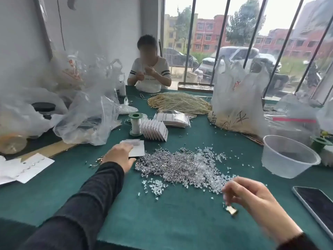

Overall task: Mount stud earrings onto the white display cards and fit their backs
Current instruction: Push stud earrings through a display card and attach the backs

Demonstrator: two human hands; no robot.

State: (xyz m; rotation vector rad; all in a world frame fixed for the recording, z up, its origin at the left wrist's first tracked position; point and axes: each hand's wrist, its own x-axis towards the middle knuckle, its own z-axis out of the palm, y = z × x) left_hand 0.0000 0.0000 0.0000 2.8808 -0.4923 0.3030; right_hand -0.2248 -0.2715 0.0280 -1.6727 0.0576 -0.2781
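Observation:
A heap of silver stud earrings lies mid-table, with clear plastic backs scattered to its right and front. My left hand reaches out and rests on a small stack of white display cards just left of the heap, fingers on top and thumb at the near edge. Near the front right, my right hand hovers with curled fingers that pinch a small stud, blurred. A small gold-coloured piece lies on the cloth right below it. A row of folded white cards stands further back.
Green cloth covers the table. A clear plastic tub stands right, a phone at the right edge. White thread spool, pearl strands, plastic bags on both sides, loose cards far left. Another person sits opposite.

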